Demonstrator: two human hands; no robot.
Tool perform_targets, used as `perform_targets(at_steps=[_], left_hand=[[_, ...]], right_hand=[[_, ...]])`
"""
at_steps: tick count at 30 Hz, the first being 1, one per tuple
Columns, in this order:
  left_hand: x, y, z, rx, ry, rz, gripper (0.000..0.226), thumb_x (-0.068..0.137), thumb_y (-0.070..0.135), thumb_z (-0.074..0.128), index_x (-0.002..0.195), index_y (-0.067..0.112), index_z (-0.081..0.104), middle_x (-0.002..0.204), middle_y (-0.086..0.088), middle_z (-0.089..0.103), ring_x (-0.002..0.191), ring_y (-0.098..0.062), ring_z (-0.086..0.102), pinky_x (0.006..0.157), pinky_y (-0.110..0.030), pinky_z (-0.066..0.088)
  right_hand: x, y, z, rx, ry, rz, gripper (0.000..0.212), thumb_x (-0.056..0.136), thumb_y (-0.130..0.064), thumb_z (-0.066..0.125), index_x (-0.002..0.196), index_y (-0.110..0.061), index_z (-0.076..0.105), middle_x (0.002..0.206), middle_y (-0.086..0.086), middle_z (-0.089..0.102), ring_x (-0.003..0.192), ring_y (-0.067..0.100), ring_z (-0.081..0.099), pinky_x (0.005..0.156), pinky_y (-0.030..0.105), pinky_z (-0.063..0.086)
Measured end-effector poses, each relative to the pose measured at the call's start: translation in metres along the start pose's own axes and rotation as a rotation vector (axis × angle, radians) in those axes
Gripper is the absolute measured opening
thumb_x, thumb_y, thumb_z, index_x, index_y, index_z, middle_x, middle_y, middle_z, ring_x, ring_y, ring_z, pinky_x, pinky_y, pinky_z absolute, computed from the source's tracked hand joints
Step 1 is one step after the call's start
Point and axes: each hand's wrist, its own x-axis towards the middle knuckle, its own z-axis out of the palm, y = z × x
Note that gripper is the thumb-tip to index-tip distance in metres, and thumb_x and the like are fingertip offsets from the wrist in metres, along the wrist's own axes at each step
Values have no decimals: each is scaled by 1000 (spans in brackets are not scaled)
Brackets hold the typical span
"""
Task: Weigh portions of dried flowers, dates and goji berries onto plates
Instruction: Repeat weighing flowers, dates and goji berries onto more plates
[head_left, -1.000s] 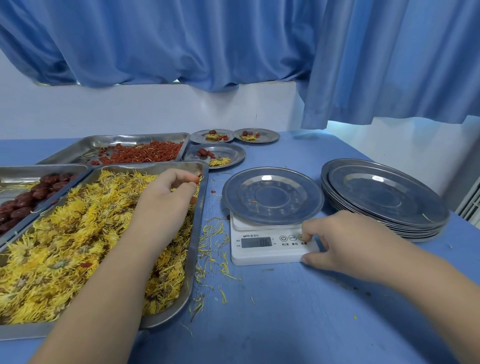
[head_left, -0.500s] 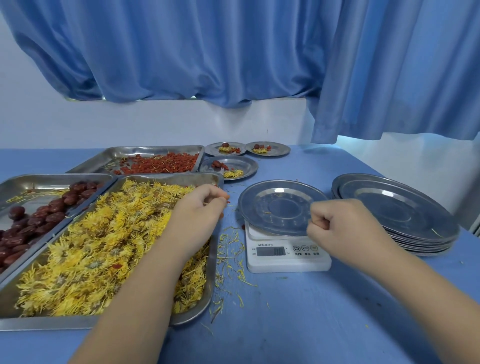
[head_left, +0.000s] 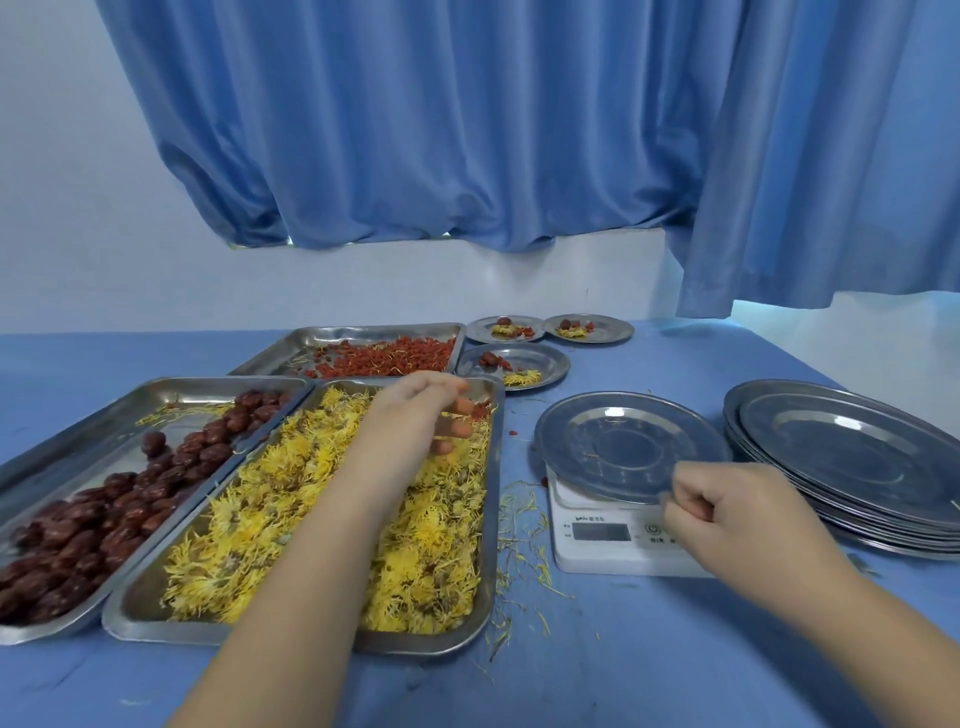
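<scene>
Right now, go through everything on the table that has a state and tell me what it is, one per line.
Plate on the scale: empty, a few stray bits.
Scale: display too blurred to read.
Flower tray: nearly full.
Date tray: about half filled.
Goji tray: partly filled.
Three far plates: portioned.
Plate stack: empty.
Left hand: in the flowers, fingers curled.
Right hand: loosely closed; holding anything, cannot tell.

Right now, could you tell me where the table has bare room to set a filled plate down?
The blue table is bare in front of the scale. It is also bare behind the plate stack. Left is crowded with the flower tray, and petals litter the gap.
</scene>
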Motion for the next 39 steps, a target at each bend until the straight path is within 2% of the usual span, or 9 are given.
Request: perform_targets(at_steps=[4,7,12,14,18,22,30,36,39], left_hand=[[15,14,-41,106,133,33,14,95,22,54,97,21,67,91,-2,72,66,-13,68,62,-29,54],[22,19,-57,378,140,72,15,95,30,52,95,25,66,91,3,71,66,-7,69,66,-29,52],[26,14,-52,913,-200,114,8,92,34,59,96,34,65,98,16,66,89,-1,61,75,-24,44],[27,10,-44,1047,-307,91,20,88,35,65,108,31,64,108,12,64,96,-4,59,79,-24,45],[30,3,-35,1278,-420,9,42,83,38,72,122,26,61,122,5,60,111,-15,57,98,-36,46],[31,-3,-36,1290,-402,-17,42,82,34,73,121,26,61,119,3,58,104,-14,54,91,-29,44],[29,4,-48,1089,-251,101,22,88,28,68,110,30,66,80,9,56,67,-5,53,60,-24,41],[28,16,-48,765,-178,129,18,91,29,64,108,33,65,90,8,74,85,-18,71,77,-37,58],[31,18,-35,590,-191,117,20,91,29,65,110,33,63,97,4,72,82,-11,72,76,-32,60]], right_hand=[[-3,-8,7,7,-36,-49,46,68,-7,66,55,-21,25,50,-5,36,47,14,21,44,30,30],[-4,-13,12,1,-63,-76,45,68,-8,67,54,-24,27,50,-5,37,46,14,23,43,32,32],[-5,-12,12,7,-78,-76,47,75,-17,68,54,-22,27,50,-5,38,45,14,27,45,33,32],[-5,-11,11,12,-86,-68,47,76,-18,68,54,-21,27,50,-4,38,46,14,27,45,34,33],[-4,-10,8,20,-84,-47,45,77,-19,66,54,-21,28,49,-2,36,47,16,26,46,36,34],[-5,-10,7,11,-88,-57,46,77,-20,65,54,-19,26,48,-1,34,48,16,28,46,36,35],[-6,-14,7,6,-98,-87,49,80,-22,64,54,-19,24,45,-2,30,48,15,30,48,35,34],[-5,-14,4,61,-73,-45,48,81,-21,64,53,-20,25,47,0,32,49,16,26,47,36,34],[-2,-12,0,103,-30,-12,46,81,-22,65,54,-22,28,49,-2,36,49,16,25,47,37,37]])
